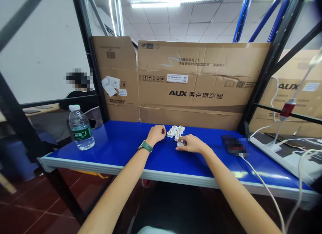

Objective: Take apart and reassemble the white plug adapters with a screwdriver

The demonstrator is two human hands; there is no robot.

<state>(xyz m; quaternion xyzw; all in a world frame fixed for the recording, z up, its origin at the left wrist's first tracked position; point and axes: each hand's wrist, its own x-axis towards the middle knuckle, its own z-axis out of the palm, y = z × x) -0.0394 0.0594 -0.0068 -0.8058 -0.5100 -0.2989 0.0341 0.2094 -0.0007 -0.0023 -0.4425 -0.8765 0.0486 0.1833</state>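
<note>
Several white plug adapters (176, 130) with metal prongs stand in a tight group on the blue tabletop (125, 138). My right hand (193, 143) is closed on another white plug adapter (180, 145), gripped by thumb and fingers just in front of the group. Its prongs cannot be made out. My left hand (156, 134), with a green-banded watch (145, 146) on the wrist, rests on the table left of the group. Its fingers are curled shut, and nothing shows in them.
A water bottle (81, 128) stands at the table's left end. On the right lie a blurred dark device (233, 145) with a white cable and a power strip (279, 160) with cords. Cardboard (196, 109) walls the back; black rack posts flank the table. A person (79, 89) sits beyond, left.
</note>
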